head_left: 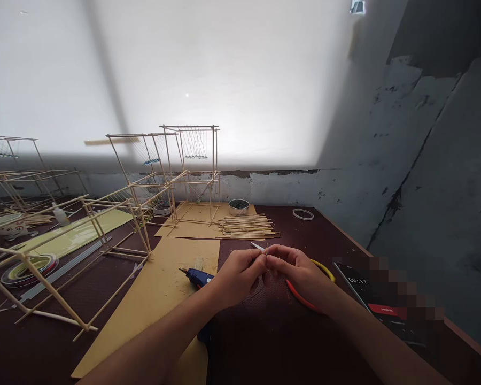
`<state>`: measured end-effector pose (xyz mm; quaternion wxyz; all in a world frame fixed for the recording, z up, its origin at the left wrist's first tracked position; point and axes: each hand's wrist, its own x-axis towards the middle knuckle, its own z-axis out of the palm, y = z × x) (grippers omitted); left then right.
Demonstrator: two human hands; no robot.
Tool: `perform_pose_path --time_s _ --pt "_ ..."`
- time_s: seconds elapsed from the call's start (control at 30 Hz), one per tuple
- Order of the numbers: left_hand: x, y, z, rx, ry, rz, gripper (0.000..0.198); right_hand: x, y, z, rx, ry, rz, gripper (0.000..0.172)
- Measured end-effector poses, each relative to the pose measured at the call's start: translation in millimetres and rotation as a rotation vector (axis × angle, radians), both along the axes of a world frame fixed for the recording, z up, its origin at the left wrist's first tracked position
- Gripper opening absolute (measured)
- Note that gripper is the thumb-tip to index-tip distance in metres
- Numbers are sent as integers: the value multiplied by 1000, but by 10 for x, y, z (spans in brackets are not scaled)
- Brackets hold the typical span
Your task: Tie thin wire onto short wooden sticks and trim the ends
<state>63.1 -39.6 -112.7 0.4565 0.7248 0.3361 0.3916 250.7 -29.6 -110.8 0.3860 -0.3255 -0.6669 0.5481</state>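
Note:
My left hand (240,272) and my right hand (296,270) meet over the dark table, fingertips pinched close together. Between them is something thin and pale, like a thread, too small to make out clearly. Scissors with a yellow and red handle (332,271) lie beneath my right hand, their pointed blade (257,246) showing just beyond the fingertips. A blue glue gun (199,277) rests on brown board (176,315) beside my left hand. Beyond both hands is a pile of thin wooden sticks (246,226).
Stick frames (130,187) with hanging beads stand at the left and back. A round tin (239,207) sits behind the sticks. A ring of tape (303,214) lies back right, a phone (356,283) at right. A white bowl (6,224) is far left.

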Motion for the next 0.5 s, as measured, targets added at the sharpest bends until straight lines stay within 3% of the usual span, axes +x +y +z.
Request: perform_pose_path --time_s 0.17,0.3,0.4,0.5 --pt "8 19 -14 -37 2 14 45 6 1 0 44 -41 -97 23" --pt "7 110 -8 -6 -174 143 40 9 65 10 -122 280 -168 23" --pt "-22 182 16 -140 -343 183 37 67 105 77 -236 503 -247 21" --pt "-45 200 35 -291 -450 131 37 131 92 141 -305 490 -253 25"
